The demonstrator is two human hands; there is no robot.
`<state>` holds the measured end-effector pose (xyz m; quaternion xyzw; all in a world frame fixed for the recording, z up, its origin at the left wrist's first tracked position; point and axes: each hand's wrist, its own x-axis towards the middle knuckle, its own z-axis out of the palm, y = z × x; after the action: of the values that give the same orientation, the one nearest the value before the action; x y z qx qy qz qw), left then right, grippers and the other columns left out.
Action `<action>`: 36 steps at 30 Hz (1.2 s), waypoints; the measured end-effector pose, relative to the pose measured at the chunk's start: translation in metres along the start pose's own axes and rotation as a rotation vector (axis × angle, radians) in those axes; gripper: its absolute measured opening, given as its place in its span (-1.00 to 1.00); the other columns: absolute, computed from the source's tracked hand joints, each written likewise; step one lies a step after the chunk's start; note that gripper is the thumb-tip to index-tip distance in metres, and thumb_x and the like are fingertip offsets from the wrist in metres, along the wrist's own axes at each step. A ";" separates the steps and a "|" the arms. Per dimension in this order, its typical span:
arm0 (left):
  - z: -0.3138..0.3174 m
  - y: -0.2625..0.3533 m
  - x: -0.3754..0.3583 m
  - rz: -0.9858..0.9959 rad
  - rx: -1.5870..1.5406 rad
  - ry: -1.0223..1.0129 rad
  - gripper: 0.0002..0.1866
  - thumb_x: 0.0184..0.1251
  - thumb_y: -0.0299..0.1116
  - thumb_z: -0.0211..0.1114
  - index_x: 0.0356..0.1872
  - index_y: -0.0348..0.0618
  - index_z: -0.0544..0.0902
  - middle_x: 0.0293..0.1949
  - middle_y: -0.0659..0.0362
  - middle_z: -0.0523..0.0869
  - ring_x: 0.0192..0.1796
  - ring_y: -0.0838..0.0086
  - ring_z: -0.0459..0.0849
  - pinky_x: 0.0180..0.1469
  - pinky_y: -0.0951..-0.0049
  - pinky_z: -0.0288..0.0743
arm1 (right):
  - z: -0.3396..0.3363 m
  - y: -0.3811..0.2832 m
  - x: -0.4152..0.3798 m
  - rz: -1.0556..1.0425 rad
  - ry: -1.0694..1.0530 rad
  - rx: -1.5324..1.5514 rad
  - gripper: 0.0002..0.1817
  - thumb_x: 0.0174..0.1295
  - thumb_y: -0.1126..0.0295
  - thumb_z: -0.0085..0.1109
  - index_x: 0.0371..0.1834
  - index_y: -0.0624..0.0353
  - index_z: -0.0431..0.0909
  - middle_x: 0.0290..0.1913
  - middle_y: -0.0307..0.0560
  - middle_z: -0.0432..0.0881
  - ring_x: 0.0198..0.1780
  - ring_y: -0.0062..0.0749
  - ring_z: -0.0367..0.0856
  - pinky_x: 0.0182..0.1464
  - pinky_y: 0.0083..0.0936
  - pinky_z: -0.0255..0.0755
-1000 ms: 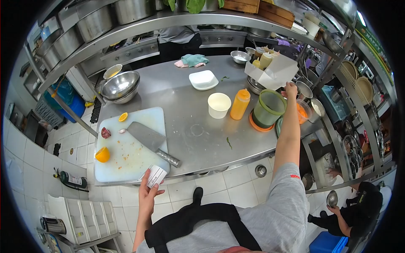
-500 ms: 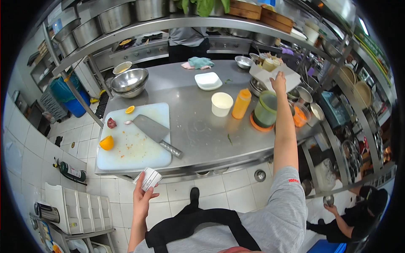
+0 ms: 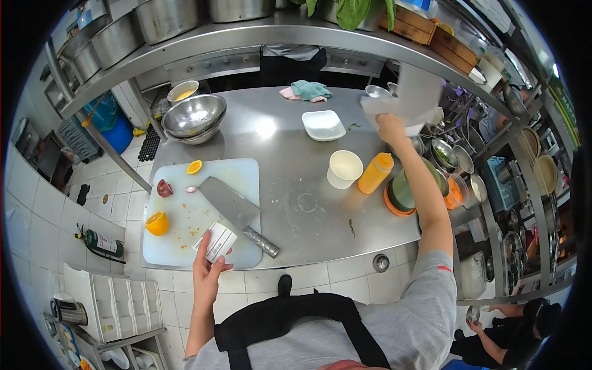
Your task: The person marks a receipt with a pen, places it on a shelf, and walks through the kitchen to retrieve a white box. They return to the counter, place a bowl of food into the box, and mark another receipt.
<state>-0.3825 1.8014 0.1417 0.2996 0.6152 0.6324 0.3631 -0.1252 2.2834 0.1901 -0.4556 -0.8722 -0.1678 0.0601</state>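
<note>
My left hand (image 3: 208, 269) grips a small white printed card (image 3: 220, 244) just over the near edge of the white cutting board (image 3: 237, 176). On that board lie a cleaver (image 3: 229, 203), a cut orange half (image 3: 157, 223), an orange slice (image 3: 194, 167), a dark red piece (image 3: 164, 188) and a small pinkish clove-like piece (image 3: 191, 189). At the far right of the table, my right hand (image 3: 391, 129) is closed on a white folded cardboard box (image 3: 412, 98), blurred by motion. Below my forearm stand a green container (image 3: 402, 192) and an orange squeeze bottle (image 3: 375, 174).
A white tub (image 3: 345, 169) and a white square dish (image 3: 324, 126) sit mid-table. Stacked metal bowls (image 3: 194, 117) stand back left, cloths (image 3: 308, 90) at the back. A metal shelf (image 3: 259, 40) crosses overhead. Another person (image 3: 505, 336) is at lower right.
My right hand has lifted the white cardboard box and drawn it leftward, tilting it up. My left hand still holds the card, which now overlaps the board as the view shifted.
</note>
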 end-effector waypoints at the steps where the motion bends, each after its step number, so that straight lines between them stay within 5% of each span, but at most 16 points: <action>1: 0.003 0.001 0.004 0.017 -0.009 -0.016 -0.37 0.17 -0.56 0.02 0.31 -0.18 0.10 0.08 -0.01 0.43 -0.01 0.37 0.53 -0.21 0.51 0.57 | -0.002 -0.011 0.007 -0.035 -0.031 -0.045 -0.83 -0.10 0.52 0.09 -0.37 0.15 0.54 -0.27 0.04 0.60 -0.19 -0.09 0.60 -0.15 -0.33 0.49; 5: 0.010 -0.002 0.007 0.014 -0.029 -0.030 -0.37 0.17 -0.56 0.02 0.31 -0.19 0.10 0.09 0.00 0.42 -0.01 0.37 0.53 -0.20 0.51 0.57 | 0.049 -0.034 0.047 -0.109 -0.094 -0.105 -0.81 -0.09 0.48 0.09 -0.34 0.13 0.55 -0.28 0.03 0.60 -0.17 -0.12 0.59 -0.13 -0.33 0.48; 14: 0.009 -0.007 -0.024 -0.046 -0.040 0.172 -0.37 0.15 -0.58 0.03 0.31 -0.19 0.10 0.09 -0.02 0.42 -0.03 0.36 0.55 -0.21 0.50 0.58 | 0.115 -0.064 0.074 -0.134 -0.406 0.077 -0.58 -0.29 0.47 0.41 -0.25 0.24 0.56 -0.15 0.10 0.58 -0.10 -0.14 0.58 -0.11 -0.34 0.50; 19: 0.023 -0.009 -0.032 -0.023 -0.040 0.163 -0.37 0.16 -0.56 0.04 0.31 -0.17 0.12 0.10 -0.01 0.42 -0.03 0.34 0.56 -0.20 0.49 0.58 | 0.091 -0.059 0.070 -0.071 -0.808 0.095 -0.61 0.03 0.09 0.19 -0.23 0.18 0.58 -0.13 0.04 0.60 -0.06 -0.13 0.55 -0.10 -0.27 0.45; 20: 0.026 -0.008 -0.033 -0.027 -0.041 0.168 -0.37 0.16 -0.56 0.04 0.31 -0.17 0.12 0.10 -0.01 0.42 -0.03 0.34 0.56 -0.20 0.49 0.58 | 0.078 -0.058 0.066 -0.076 -0.810 0.093 -0.61 0.03 0.09 0.19 -0.23 0.18 0.58 -0.13 0.04 0.60 -0.06 -0.13 0.55 -0.10 -0.27 0.45; 22: 0.033 -0.006 -0.034 0.008 -0.030 0.108 -0.38 0.17 -0.57 0.03 0.31 -0.16 0.12 0.15 0.02 0.37 0.01 0.34 0.53 -0.18 0.48 0.57 | 0.038 -0.059 0.053 -0.036 -0.353 0.107 -0.52 0.13 -0.05 0.00 -0.23 0.18 0.59 -0.17 0.00 0.62 -0.08 -0.12 0.56 -0.11 -0.25 0.44; 26: 0.056 0.001 -0.030 0.135 -0.050 0.037 -0.40 0.17 -0.52 -0.01 0.31 -0.18 0.13 0.24 0.06 0.27 0.07 0.35 0.48 -0.12 0.45 0.53 | -0.059 -0.095 0.000 -0.419 -0.207 0.786 -0.63 0.20 0.11 0.01 -0.08 0.15 0.50 -0.14 -0.06 0.61 -0.15 -0.22 0.58 -0.14 -0.35 0.45; 28: 0.070 0.007 -0.027 0.200 -0.068 -0.018 -0.42 0.20 -0.56 0.00 0.30 -0.16 0.15 0.26 0.08 0.24 0.09 0.45 0.43 -0.06 0.49 0.47 | -0.078 -0.137 -0.054 -0.554 -0.572 1.405 -0.61 0.25 0.22 -0.02 0.10 0.13 0.35 -0.18 -0.06 0.60 -0.18 -0.34 0.58 -0.14 -0.45 0.44; 32: 0.085 0.005 -0.033 0.300 -0.020 -0.039 -0.44 0.21 -0.56 0.06 0.27 -0.13 0.21 0.22 0.09 0.28 0.14 0.52 0.32 -0.04 0.57 0.41 | -0.101 -0.225 -0.161 -0.653 -0.728 1.821 -0.46 0.21 0.49 -0.01 0.26 0.10 0.06 -0.23 -0.07 0.60 -0.22 -0.51 0.55 -0.17 -0.56 0.43; 36: 0.064 0.022 -0.059 0.359 -0.099 0.061 -0.38 0.16 -0.56 0.10 0.30 -0.09 0.17 0.22 0.09 0.22 0.18 0.45 0.28 -0.03 0.57 0.41 | -0.136 -0.277 -0.168 -0.756 -0.586 1.824 -0.48 0.16 0.62 -0.02 0.21 0.13 0.11 -0.27 -0.10 0.57 -0.28 -0.59 0.53 -0.28 -0.64 0.43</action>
<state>-0.2989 1.7894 0.1720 0.3669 0.5307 0.7254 0.2399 -0.2608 1.9597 0.2086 0.0447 -0.7345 0.6680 0.1113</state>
